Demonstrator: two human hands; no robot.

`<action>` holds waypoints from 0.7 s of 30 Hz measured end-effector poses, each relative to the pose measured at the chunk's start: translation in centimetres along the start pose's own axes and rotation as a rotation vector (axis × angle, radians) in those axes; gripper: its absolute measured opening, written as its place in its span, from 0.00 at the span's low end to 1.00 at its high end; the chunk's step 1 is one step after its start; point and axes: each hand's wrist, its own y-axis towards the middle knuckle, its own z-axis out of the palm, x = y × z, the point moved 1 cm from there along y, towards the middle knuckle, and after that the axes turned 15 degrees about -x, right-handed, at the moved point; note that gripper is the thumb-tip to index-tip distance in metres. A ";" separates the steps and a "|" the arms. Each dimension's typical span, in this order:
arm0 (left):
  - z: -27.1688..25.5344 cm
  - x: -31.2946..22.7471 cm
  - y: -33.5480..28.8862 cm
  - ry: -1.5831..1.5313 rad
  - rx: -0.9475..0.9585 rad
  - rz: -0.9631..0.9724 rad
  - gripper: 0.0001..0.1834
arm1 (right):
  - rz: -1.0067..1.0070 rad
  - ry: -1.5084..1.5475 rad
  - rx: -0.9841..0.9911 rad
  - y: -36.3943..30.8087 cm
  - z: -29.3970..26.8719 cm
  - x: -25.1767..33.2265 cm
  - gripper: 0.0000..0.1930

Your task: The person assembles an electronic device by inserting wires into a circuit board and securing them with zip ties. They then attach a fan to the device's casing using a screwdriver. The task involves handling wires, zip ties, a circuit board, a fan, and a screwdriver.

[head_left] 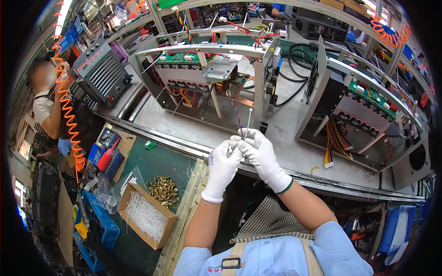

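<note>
Before the open chassis [259, 94], the right hand [260, 156] pinches a white cable tie [249, 122] beside twisted red-and-blue wires [236, 114]; the left hand's [224, 162] grip I cannot tell. Likely light, limp wires: best held near the tie.

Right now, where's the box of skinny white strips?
In the head view, the cardboard box sits at lower left on the green bench top, just below the brass fittings.
</note>
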 end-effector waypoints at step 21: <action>0.3 -4.4 -1.5 -0.365 0.077 -0.123 0.07 | -0.072 -0.046 0.030 -0.2 -1.2 0.4 0.15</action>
